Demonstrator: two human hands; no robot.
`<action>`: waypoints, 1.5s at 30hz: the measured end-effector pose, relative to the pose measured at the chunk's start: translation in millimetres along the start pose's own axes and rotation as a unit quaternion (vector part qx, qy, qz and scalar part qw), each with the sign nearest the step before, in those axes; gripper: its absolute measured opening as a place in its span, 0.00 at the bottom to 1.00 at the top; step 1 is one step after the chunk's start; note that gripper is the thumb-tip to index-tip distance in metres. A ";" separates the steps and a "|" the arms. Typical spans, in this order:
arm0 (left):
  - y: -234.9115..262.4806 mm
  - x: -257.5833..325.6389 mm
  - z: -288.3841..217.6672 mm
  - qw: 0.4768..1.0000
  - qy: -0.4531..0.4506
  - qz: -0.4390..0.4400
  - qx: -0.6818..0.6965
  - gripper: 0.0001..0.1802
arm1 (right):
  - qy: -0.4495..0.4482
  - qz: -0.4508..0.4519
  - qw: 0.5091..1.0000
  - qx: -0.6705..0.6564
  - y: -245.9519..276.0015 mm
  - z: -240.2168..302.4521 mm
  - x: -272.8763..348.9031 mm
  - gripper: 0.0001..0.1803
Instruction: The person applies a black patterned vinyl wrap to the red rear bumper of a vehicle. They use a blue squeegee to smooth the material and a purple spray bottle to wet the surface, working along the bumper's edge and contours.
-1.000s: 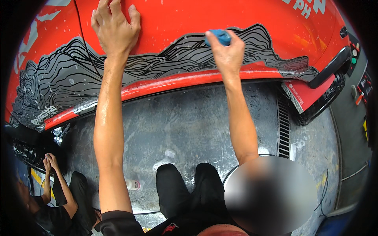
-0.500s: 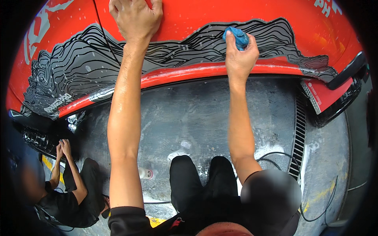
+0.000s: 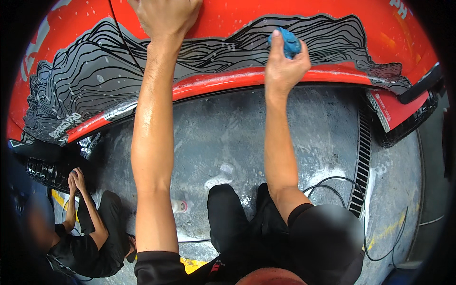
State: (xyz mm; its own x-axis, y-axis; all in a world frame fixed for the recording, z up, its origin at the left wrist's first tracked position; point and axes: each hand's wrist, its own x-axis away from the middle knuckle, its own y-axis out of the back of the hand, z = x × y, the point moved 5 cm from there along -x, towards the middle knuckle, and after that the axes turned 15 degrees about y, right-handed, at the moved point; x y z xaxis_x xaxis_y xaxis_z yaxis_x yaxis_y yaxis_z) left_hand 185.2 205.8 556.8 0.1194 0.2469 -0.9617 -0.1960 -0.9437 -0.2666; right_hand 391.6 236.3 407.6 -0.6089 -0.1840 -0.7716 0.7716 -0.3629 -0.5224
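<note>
From ten o'clock round to two, the view is filled by a red car side (image 3: 228, 19); below it a wet grey floor (image 3: 228, 123) is seen. Along the lower car side a grey band with black wavy lines (image 3: 95, 57) is spread, with pale flecks dotted over it. At eight o'clock a co-worker (image 3: 85, 247) is seated, both hands raised beside a dark tyre (image 3: 42, 173). A slotted drain grate (image 3: 362, 166) is set at three o'clock.

At eleven o'clock the left hand (image 3: 168, 16) is laid over the red surface; its fingers are cut off by the upper edge, so their spread, and whether anything is held, cannot be told. At one o'clock the right hand (image 3: 285, 71) is curled, and a crumpled blue piece (image 3: 289, 42) is gripped between thumb and fingers. Over the last second, the piece has been carried slightly toward nine o'clock along the band, and a little lower, so a different stretch of pattern is now covered by it. At seven o'clock a small pale container (image 3: 179, 206) is left lying.
</note>
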 end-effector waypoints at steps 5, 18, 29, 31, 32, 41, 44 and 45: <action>-2.2 0.3 -1.1 1.000 -0.006 0.001 0.004 0.28 | 0.056 0.070 0.995 0.035 -6.3 -8.6 19.3 0.13; -4.9 3.4 1.8 1.000 -0.005 0.001 0.000 0.28 | -0.058 -0.013 0.996 -0.065 -4.2 -1.0 12.4 0.11; -1.9 -0.8 0.7 1.000 -0.001 0.012 -0.001 0.28 | 0.000 0.078 0.997 -0.008 -14.2 -3.5 32.5 0.11; -5.8 3.1 1.7 1.000 0.001 0.012 0.001 0.28 | -0.010 0.015 0.999 -0.047 -6.1 -12.7 14.5 0.11; -4.3 1.9 1.6 1.000 0.001 0.013 -0.005 0.28 | -0.019 -0.016 0.997 -0.072 -6.0 -9.4 6.1 0.11; 6.2 -7.5 1.1 1.000 -0.007 0.009 -0.009 0.28 | -0.021 0.065 0.997 -0.037 -27.3 4.2 40.3 0.11; 2.8 -2.4 0.6 1.000 -0.007 0.006 0.006 0.27 | 0.015 0.081 0.996 -0.017 -21.8 -3.4 41.5 0.12; 1.4 -0.4 0.2 1.000 -0.005 0.004 0.009 0.27 | -0.015 0.050 0.998 -0.036 -18.9 -0.3 32.4 0.12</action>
State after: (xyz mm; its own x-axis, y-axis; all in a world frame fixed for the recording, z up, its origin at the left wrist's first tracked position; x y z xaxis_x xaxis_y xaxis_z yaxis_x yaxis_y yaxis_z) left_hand 184.6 204.4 556.8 0.1076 0.2411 -0.9645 -0.2149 -0.9416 -0.2594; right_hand 357.3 237.5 392.4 -0.5319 -0.2442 -0.8108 0.8398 -0.2748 -0.4682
